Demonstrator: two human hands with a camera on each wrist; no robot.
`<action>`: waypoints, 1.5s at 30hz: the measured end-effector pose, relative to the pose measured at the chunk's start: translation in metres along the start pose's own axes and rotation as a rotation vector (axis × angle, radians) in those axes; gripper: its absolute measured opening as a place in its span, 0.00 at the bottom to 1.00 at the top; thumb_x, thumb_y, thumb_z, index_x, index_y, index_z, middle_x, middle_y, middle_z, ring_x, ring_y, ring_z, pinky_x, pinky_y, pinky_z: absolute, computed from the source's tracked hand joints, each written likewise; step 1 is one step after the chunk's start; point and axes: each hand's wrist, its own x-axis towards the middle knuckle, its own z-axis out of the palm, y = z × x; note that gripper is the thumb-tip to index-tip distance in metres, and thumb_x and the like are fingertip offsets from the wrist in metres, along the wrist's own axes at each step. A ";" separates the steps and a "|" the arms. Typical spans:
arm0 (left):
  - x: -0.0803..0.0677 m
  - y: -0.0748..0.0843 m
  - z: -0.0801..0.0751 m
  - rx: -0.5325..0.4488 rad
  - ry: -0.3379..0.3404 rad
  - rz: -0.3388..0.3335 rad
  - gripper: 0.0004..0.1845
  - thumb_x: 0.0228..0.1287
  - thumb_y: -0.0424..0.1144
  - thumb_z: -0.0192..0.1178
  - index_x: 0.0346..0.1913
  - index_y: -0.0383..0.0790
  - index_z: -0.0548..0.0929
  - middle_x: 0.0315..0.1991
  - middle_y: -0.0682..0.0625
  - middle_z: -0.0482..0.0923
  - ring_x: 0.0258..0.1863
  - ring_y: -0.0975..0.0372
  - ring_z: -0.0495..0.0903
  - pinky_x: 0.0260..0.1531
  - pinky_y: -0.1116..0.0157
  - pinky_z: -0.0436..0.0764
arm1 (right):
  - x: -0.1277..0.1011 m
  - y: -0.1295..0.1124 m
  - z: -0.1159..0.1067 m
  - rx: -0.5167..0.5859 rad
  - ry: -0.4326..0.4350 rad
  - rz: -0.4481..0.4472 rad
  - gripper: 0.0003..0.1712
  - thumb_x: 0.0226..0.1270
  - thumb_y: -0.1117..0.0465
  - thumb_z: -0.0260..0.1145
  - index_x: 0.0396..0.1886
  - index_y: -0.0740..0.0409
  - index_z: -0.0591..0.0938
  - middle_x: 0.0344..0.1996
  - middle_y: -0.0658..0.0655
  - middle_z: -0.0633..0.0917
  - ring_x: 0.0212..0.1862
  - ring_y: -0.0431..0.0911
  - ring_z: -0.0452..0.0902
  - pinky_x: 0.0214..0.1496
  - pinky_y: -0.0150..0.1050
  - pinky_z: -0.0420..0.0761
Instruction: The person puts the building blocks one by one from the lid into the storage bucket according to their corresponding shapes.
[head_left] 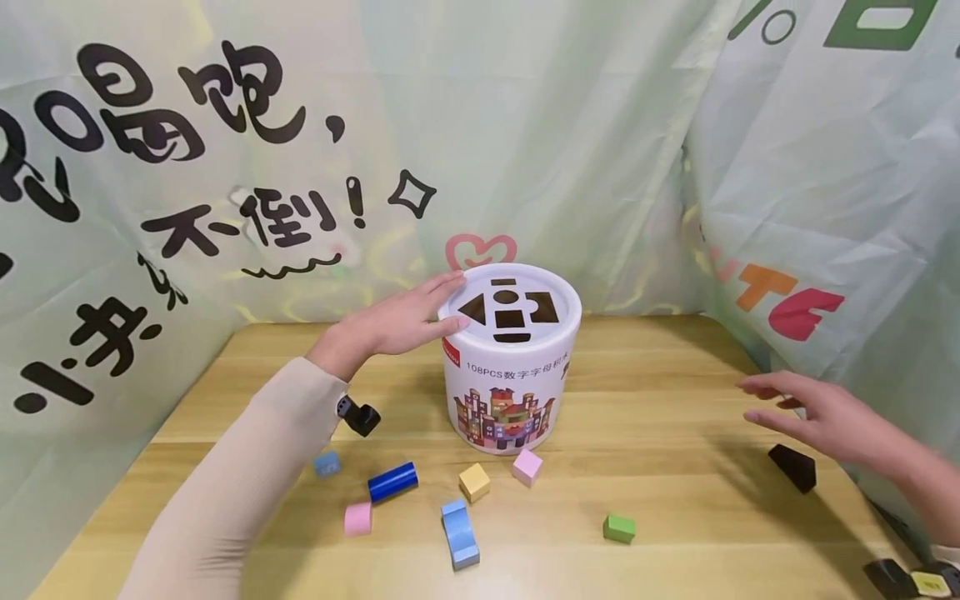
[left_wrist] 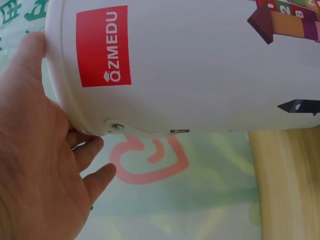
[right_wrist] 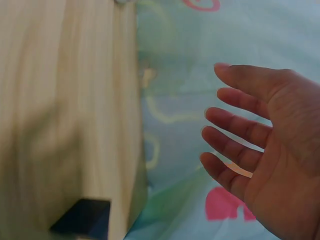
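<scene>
- Centre: the white bucket blocks any low straight path across the table; the left hand occupies the left side of its rim.
- Right of centre: a wide bare stretch of wood lies between bucket and right hand.
- Lower right: the black block sits just below that hand in the frame.
- Lower centre: the yellow block, pink cube and light-blue curved block obstruct the front approach; a broader gap opens before the green block.
- Top: hanging cloth bounds the back.
</scene>
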 end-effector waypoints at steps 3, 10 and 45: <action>-0.003 0.000 0.005 0.000 0.001 -0.009 0.47 0.67 0.73 0.38 0.79 0.49 0.45 0.79 0.53 0.40 0.75 0.55 0.48 0.69 0.48 0.58 | -0.011 0.009 0.005 0.020 -0.005 0.016 0.21 0.61 0.61 0.72 0.55 0.58 0.82 0.47 0.30 0.78 0.45 0.26 0.73 0.40 0.22 0.74; -0.006 0.002 0.000 -0.005 0.006 0.008 0.46 0.68 0.71 0.39 0.79 0.46 0.45 0.79 0.51 0.40 0.75 0.54 0.48 0.69 0.49 0.57 | -0.023 0.026 0.012 0.072 -0.032 0.051 0.21 0.61 0.62 0.72 0.55 0.58 0.81 0.46 0.28 0.77 0.44 0.25 0.72 0.39 0.24 0.74; 0.000 0.000 -0.001 0.021 0.001 -0.012 0.46 0.68 0.72 0.37 0.79 0.49 0.45 0.79 0.53 0.39 0.75 0.54 0.49 0.69 0.48 0.57 | -0.058 0.069 0.032 0.122 -0.326 0.100 0.27 0.57 0.56 0.75 0.55 0.63 0.81 0.49 0.43 0.81 0.42 0.25 0.69 0.37 0.28 0.76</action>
